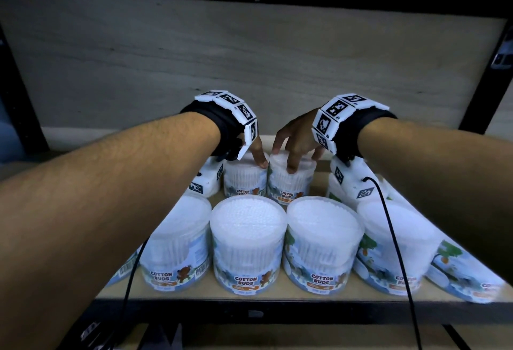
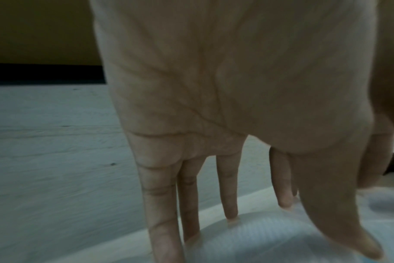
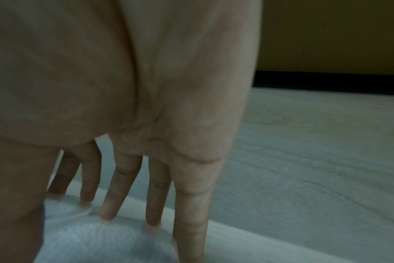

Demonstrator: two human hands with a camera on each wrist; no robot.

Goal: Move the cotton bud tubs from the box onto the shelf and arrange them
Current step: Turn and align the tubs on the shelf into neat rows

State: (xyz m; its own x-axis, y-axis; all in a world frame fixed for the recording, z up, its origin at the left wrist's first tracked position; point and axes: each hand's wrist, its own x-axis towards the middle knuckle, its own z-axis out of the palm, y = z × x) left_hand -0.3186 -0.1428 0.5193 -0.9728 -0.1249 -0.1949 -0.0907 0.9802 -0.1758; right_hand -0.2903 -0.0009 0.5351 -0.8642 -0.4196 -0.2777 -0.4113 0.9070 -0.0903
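Two clear cotton bud tubs stand side by side at the back middle of the shelf [image 1: 319, 183]. My left hand [image 1: 251, 155] reaches down over the left tub [image 1: 244, 180]. In the left wrist view this hand [image 2: 301, 234] has its fingers down the far rim of that tub [image 2: 247, 245] and its thumb on the near side. My right hand [image 1: 294, 147] grips the right tub [image 1: 290, 184] from above, thumb on the front wall. The right wrist view shows that hand [image 3: 79, 224] with its fingertips on the far edge of the tub's lid [image 3: 101, 245].
Several more tubs form a front row [image 1: 247, 238] along the shelf's front edge [image 1: 249, 298]. Another tub [image 1: 337, 191] stands at the back right under my wrist. A grey wall [image 1: 249, 58] lies behind, with a black upright [image 1: 488, 80] at right. Cables hang from both wrists.
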